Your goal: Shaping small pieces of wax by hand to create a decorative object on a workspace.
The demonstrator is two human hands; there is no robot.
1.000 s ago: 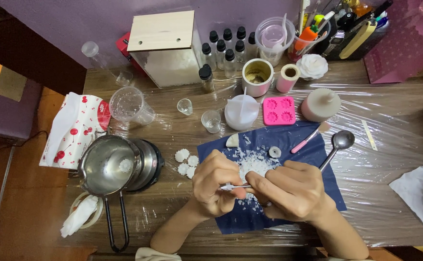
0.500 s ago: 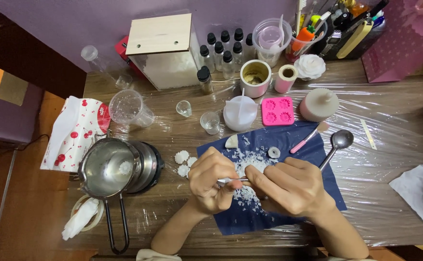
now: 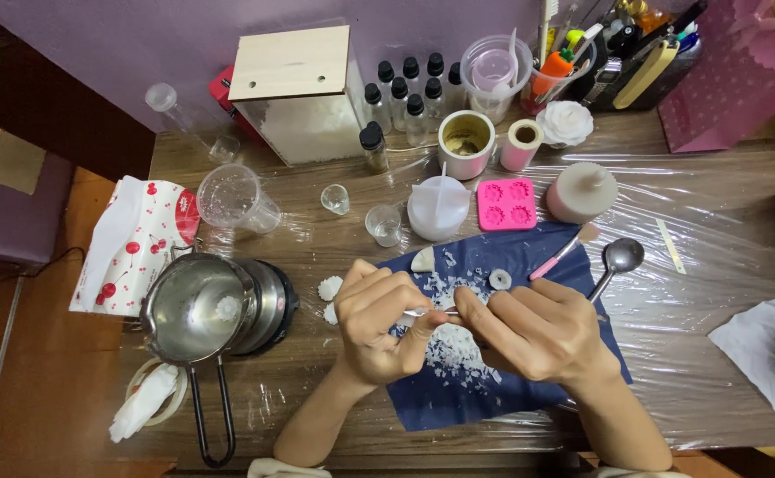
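Note:
My left hand (image 3: 377,326) and my right hand (image 3: 536,329) meet over a dark blue cloth (image 3: 458,389) strewn with white wax flakes (image 3: 458,350). Between them they hold a thin metal tool (image 3: 425,312) and a small white piece; my left fingers curl around it, and my right fingertips pinch the tool's other end. A white wax ring (image 3: 500,280) and a wax chunk (image 3: 423,259) lie on the cloth just beyond my hands. More white lumps (image 3: 328,289) rest left of the cloth.
A steel pot (image 3: 197,310) sits on a small burner at the left, its handle toward me. A spoon (image 3: 616,262), pink brush (image 3: 564,251), pink mould (image 3: 505,204), white lidded cup (image 3: 439,208), small glasses, dropper bottles (image 3: 405,93) and a wooden box (image 3: 303,93) stand behind.
Both hands stay together over the cloth, shifted slightly; my fingers have worked along the tool. Nothing else on the table has moved.

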